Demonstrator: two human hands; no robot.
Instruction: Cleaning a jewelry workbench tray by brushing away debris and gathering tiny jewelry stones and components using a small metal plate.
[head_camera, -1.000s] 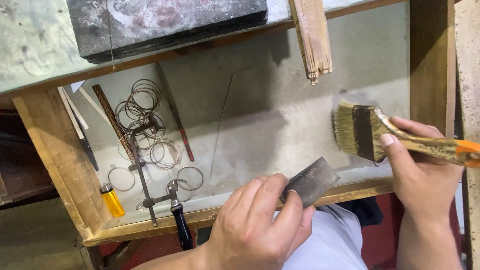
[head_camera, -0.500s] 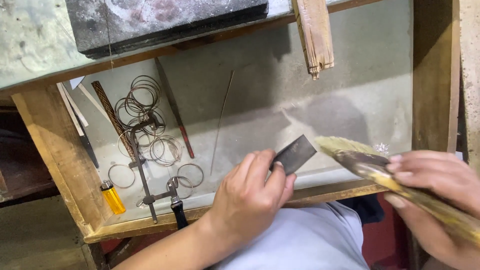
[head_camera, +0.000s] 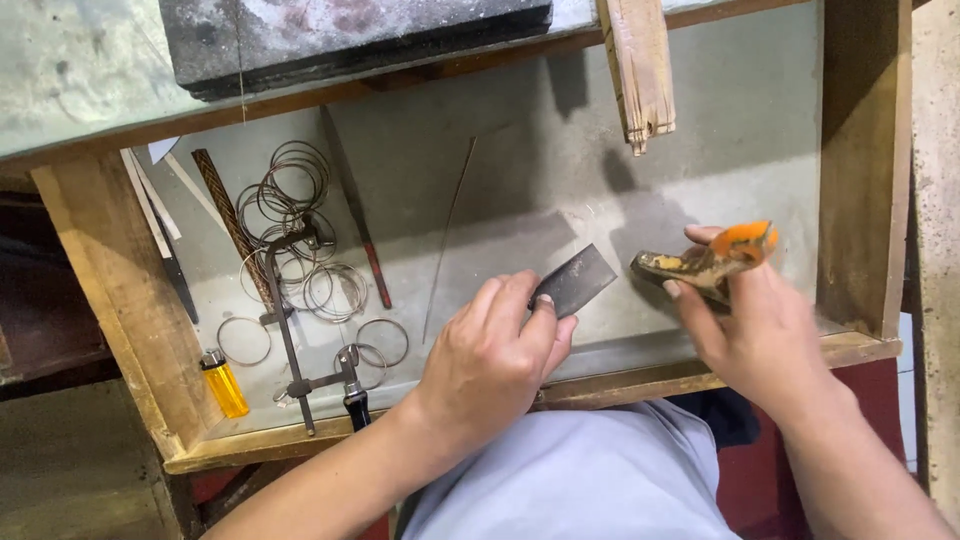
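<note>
Left hand (head_camera: 495, 355): pinches dark metal plate (head_camera: 573, 281), tilted over the drawer floor (head_camera: 520, 200).
Right hand (head_camera: 745, 320): closed around brush (head_camera: 712, 258), bristles hidden.
Tip: hold the plate's edge low and steady, sweep toward it.

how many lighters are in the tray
1. A yellow lighter lies in the near left corner of the wooden tray, beside the wire rings and the saw frame, well left of the left hand. Others may be hidden under the hands.
</note>
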